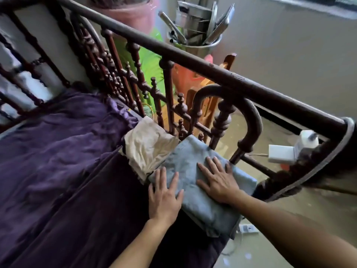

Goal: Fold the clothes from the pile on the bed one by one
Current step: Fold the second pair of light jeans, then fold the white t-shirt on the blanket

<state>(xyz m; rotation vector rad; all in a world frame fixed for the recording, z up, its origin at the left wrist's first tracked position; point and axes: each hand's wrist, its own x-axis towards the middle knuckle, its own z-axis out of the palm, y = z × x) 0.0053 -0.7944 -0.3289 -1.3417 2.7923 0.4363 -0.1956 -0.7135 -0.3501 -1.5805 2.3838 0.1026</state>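
- Folded blue-grey garment [187, 161]: at the bed's right corner, just inside the dark wooden rail [193, 63], on top of the purple cover [58, 136].
- Left hand [165, 194]: fingers straight and spread, palm down on the garment's left edge, gripping nothing.
- Right hand [218, 180]: likewise flat and spread, pressing the middle of the garment, holding nothing.
- Directly under both palms, so no reach needed. Seems to lie with its longer side from far left to near right, slantwise across the fingers, though barely longer than wide.
- Right hand nearer the garment's centre and the rail; left hand nearer the cover and the rest of the bed.
- Touching the garment's far-left edge: a folded cream garment [148, 146], likewise against the rail.
- Judged as the smoothing end of 1 fold. Likely next: a reach leftward for another piece, better suited to the left hand.
- No pile clearly told apart from the rumpled purple cloth.
- On the rail to the right, a white charger [281, 153]; beyond the rail, a steel holder of utensils [195, 48].
- No brand, label or readable writing anywhere.
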